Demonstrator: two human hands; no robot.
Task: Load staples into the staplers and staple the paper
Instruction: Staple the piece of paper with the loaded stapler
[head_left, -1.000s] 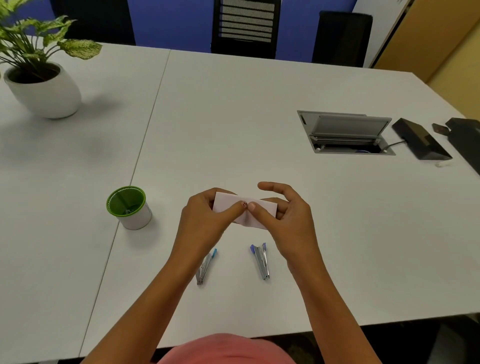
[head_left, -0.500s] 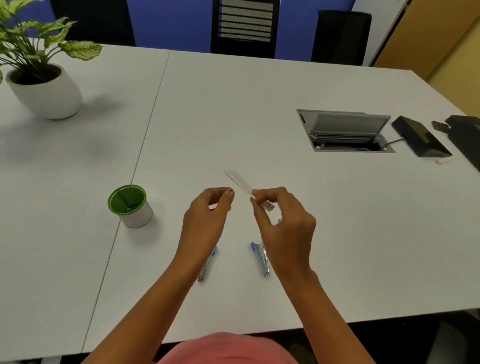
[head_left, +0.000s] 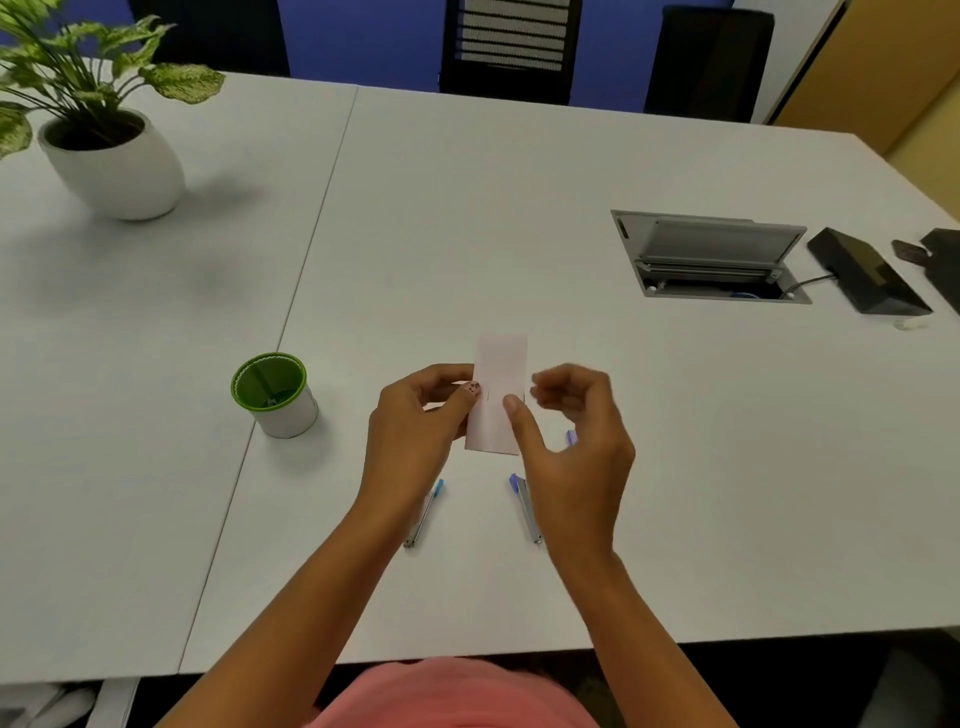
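Note:
A small pale pink paper strip (head_left: 498, 364) stands upright above the white table (head_left: 467, 234). My left hand (head_left: 415, 421) pinches its left edge between thumb and fingers. The thumb of my right hand (head_left: 571, 447) rests on the front of the paper, while its blurred fingers spread apart to the right. A faint short mark shows on the paper near my thumbs. Two slim metal staplers lie on the table below my hands: one with a light-blue tip (head_left: 425, 512), and one with a purple-blue tip (head_left: 523, 501) partly under my right wrist. A small purple piece (head_left: 571, 438) peeks out behind my right hand.
A white cup with a green rim (head_left: 272, 397) stands to the left. A potted plant (head_left: 111, 166) sits far left. An open cable box (head_left: 711, 257) and a black device (head_left: 867, 273) lie at the right. Chairs (head_left: 511, 47) line the far side.
The paper has turned from edge-on in my right fingers to upright and flat-on. My left hand has taken its left edge, and my right fingers have come apart.

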